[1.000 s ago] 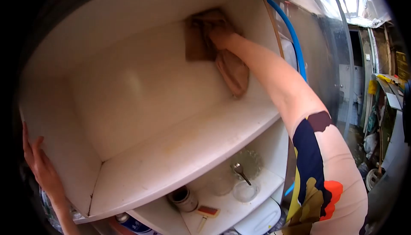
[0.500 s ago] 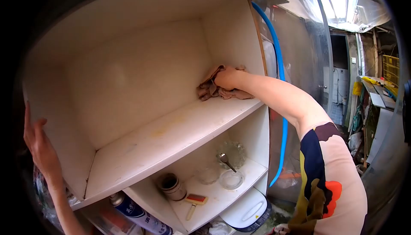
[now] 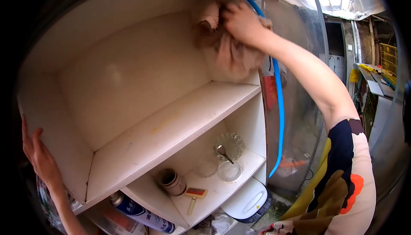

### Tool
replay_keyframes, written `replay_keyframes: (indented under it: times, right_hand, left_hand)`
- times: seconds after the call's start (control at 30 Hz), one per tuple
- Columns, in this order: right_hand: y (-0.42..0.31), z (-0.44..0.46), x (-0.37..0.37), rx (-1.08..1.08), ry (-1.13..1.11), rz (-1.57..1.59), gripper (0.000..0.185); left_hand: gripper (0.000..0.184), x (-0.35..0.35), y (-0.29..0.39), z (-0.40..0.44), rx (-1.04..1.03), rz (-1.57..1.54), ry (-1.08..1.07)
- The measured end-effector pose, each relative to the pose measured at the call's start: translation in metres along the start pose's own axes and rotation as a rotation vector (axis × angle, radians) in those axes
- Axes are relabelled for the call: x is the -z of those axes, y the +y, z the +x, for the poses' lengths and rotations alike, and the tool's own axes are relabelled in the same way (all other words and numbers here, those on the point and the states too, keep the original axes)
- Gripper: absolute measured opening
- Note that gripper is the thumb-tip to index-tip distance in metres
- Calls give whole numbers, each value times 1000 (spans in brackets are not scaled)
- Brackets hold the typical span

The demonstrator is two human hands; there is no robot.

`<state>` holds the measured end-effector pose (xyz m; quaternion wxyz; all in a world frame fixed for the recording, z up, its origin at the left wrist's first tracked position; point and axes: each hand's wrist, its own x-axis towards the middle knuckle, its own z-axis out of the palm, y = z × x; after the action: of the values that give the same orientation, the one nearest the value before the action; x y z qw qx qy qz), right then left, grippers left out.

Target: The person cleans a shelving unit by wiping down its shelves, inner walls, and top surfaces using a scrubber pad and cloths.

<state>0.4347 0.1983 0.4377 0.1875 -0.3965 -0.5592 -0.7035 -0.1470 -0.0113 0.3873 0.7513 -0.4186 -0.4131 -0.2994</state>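
My right hand (image 3: 245, 23) grips a brownish-pink cloth (image 3: 234, 57), raised at the upper right inner wall of a white cabinet (image 3: 141, 132). The cloth hangs down from my fingers and is smeared by motion. At the far left, my left hand (image 3: 42, 160) lies against the outer edge of the cabinet's left side panel, fingers stretched out and holding nothing. The upper compartment's shelf board carries faint yellowish stains and small dark marks.
On the lower shelf are a brown jar (image 3: 172, 182), a brush with a wooden handle (image 3: 195, 197), a glass dish (image 3: 230, 171), a spoon (image 3: 224, 153) and a scalloped glass bowl (image 3: 235, 143). Below are a spray can (image 3: 143, 213) and a white lid (image 3: 247, 205). A blue hose (image 3: 280, 119) runs down the right side.
My right hand has lifted the cloth from the right end of the shelf board up to the right inner wall. My left hand stays on the left panel. The view has shifted slightly.
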Motion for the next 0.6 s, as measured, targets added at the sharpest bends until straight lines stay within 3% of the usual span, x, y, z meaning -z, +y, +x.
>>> replay_keyframes:
  times: [0.13, 0.17, 0.33, 0.53, 0.6]
  right_hand:
    - [-68, -76, -5, 224, -195, 272, 12]
    - [-73, -87, 0, 234, -144, 392, 11]
    - [-58, -57, -3, 130, -244, 398, 10]
    - [-41, 14, -48, -154, 219, 191, 11]
    - [-49, 39, -68, -218, 268, 212, 11]
  left_hand:
    - [24, -2, -1, -3, 17, -77, 18]
    - [24, -1, 1, -3, 39, -93, 10]
    - [24, 6, 13, 6, 53, -49, 8]
    - [31, 24, 37, 19, 158, -108, -18]
    - [31, 29, 39, 22, 144, -71, -6]
